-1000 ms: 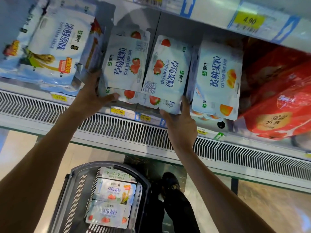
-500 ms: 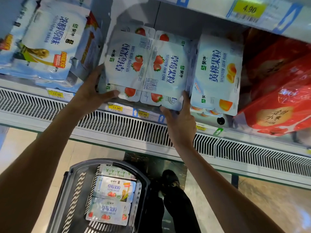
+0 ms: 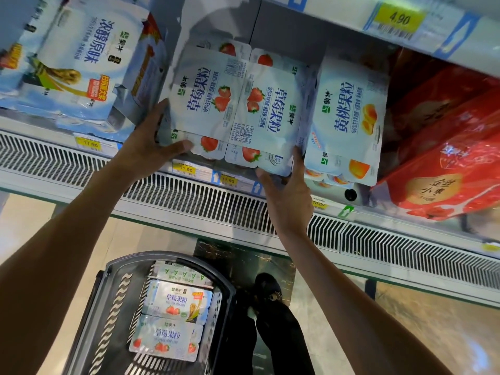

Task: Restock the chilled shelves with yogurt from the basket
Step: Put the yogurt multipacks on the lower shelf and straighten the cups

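Two white strawberry yogurt packs stand side by side on the chilled shelf (image 3: 189, 182). My left hand (image 3: 151, 147) holds the left pack (image 3: 200, 104) at its lower left corner, thumb across its front edge. My right hand (image 3: 289, 193) holds the right pack (image 3: 267, 115) at its lower right corner, fingers up its side next to the peach pack. Down on the floor, the grey basket (image 3: 108, 307) contains more strawberry yogurt packs (image 3: 176, 318).
A yellow peach yogurt pack (image 3: 349, 117) stands just right of my right hand. Blue plain yogurt packs (image 3: 73, 66) fill the shelf's left. Red bags (image 3: 446, 147) lie at the right. A vent grille (image 3: 189, 201) runs below the shelf. A black shoe (image 3: 267, 290) stands beside the basket.
The two strawberry packs have closed together, the gap between them gone, and slid a little deeper onto the shelf. Both hands stayed on the packs' lower corners.
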